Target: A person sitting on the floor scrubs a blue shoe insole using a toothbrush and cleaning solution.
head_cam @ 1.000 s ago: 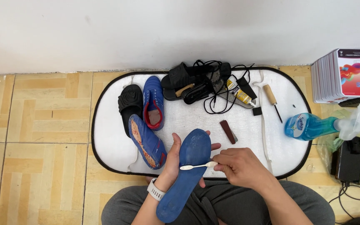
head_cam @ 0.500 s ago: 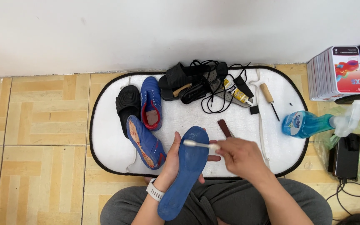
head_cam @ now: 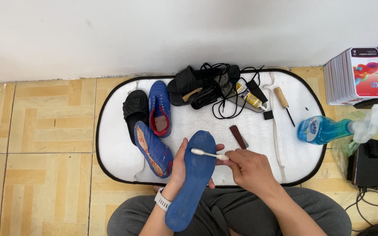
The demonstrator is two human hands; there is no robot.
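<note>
1. The left hand (head_cam: 179, 168) grips a blue insole (head_cam: 193, 179) from beneath, fingers wrapped around its left edge and fingertips showing past its right edge. The insole is held over the lap, toe end up and reaching over the near edge of the white mat (head_cam: 114, 153).
2. The right hand (head_cam: 250, 168) is closed on a cotton swab (head_cam: 208, 154), pinched at one end. The other tip rests on the upper part of the insole.
3. On the mat, just left of the insole, lies a blue shoe (head_cam: 154, 149) sole up. Behind it stand a second blue shoe (head_cam: 159, 107) and a black slipper (head_cam: 135, 112).
4. At the far edge of the mat lie a black sandal (head_cam: 193, 83), a tangled black cord (head_cam: 224, 102), a glue tube (head_cam: 248, 94) and an awl (head_cam: 284, 102).
5. A blue spray bottle (head_cam: 324, 130) lies on the floor, touching the right edge of the mat.
</note>
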